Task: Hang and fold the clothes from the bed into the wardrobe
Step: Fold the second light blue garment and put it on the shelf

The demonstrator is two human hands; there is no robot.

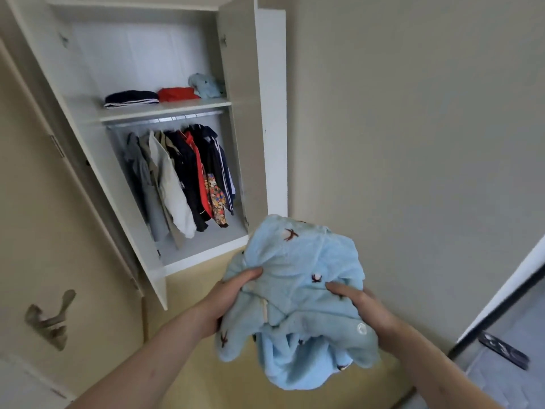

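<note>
One light-blue fleece garment bunched between left hand and right hand, both gripping it before the open wardrobe; three folded piles along its shelf's front edge, about eight hanging garments on the rail beneath.

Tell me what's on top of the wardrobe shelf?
On the shelf: a folded navy garment, a red one, a crumpled light-blue one. Anything behind them is hidden.

I'm viewing from one head camera, tilting forward and down, facing the open wardrobe standing nearby, left of centre.
</note>
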